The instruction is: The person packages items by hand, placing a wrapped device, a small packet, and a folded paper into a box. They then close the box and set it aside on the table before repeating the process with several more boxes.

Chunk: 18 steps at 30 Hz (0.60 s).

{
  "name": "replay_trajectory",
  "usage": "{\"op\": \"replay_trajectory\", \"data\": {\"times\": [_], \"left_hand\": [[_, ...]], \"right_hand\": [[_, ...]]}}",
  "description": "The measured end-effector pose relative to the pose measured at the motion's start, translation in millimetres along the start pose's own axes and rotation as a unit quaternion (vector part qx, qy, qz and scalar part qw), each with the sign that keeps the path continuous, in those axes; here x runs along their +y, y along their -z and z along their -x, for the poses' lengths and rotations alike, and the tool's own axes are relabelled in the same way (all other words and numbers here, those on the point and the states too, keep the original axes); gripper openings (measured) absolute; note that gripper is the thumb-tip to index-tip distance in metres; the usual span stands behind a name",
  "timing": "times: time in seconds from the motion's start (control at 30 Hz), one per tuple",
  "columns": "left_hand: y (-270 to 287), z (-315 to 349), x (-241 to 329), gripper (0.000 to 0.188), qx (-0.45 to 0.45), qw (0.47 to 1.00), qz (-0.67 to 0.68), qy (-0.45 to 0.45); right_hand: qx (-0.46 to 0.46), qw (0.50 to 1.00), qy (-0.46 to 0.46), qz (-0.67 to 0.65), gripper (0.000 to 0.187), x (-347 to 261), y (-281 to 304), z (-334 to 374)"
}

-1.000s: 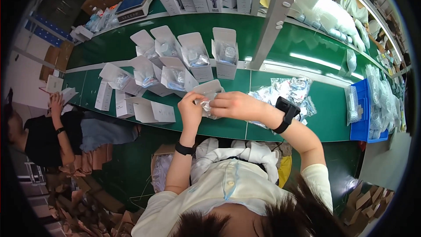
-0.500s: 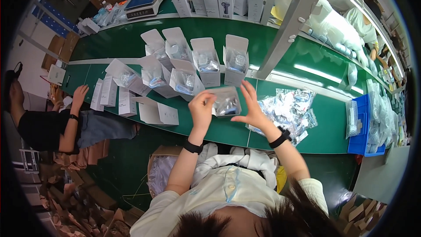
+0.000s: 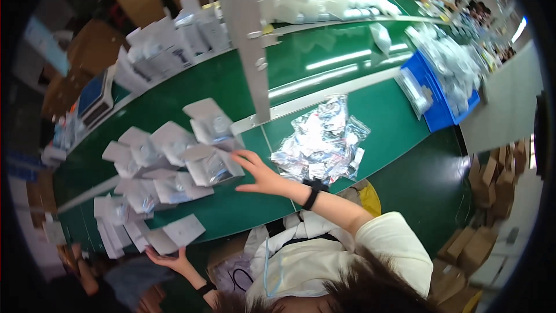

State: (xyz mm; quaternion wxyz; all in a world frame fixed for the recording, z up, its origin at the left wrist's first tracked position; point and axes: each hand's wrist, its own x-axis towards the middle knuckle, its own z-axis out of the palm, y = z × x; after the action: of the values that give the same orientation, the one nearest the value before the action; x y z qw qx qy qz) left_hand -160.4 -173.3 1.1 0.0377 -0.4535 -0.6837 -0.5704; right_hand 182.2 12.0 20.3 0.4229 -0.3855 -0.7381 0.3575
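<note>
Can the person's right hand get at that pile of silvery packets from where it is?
Probably yes: the right hand is spread open beside a white box, and the silvery packets lie close by, with nothing visible standing between.

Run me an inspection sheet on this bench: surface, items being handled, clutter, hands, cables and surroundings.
Surface: green worktop, bearing boxes and packets.
Items handled: open white boxes clustered left, several showing clear-bagged contents; shiny packets piled loosely right of them.
Clutter: blue bin heaped with clear-wrapped packages; cardboard boxes lower, at the right.
Left hand: at the near edge of the nearest white box; grip unclear.
Right hand: open, fingertips beside the rightmost open box; contact unclear.
Cables: none certain; a dark loop below the bench may be cord.
Surroundings: metal post; more white boxes behind.
</note>
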Motion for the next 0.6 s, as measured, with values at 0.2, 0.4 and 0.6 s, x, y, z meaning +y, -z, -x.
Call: {"op": "replay_trajectory", "data": {"times": [0.2,0.4,0.6], "left_hand": [[-12.1,6.8,-13.0,0.099,-0.154,0.977,0.107,0.103],[-19.9,7.8,20.4,0.105,-0.120,0.991,0.011,0.054],[-9.0,14.1,31.6,0.101,-0.108,0.992,-0.059,0.022]], "right_hand": [[0.186,0.951,-0.044,0.243,0.047,68.8,182.7,73.7],[0.289,0.573,-0.380,0.667,0.075,175.5,409.2,156.0],[0.195,0.515,-0.567,0.612,0.087,198.6,469.8,174.5]]}}
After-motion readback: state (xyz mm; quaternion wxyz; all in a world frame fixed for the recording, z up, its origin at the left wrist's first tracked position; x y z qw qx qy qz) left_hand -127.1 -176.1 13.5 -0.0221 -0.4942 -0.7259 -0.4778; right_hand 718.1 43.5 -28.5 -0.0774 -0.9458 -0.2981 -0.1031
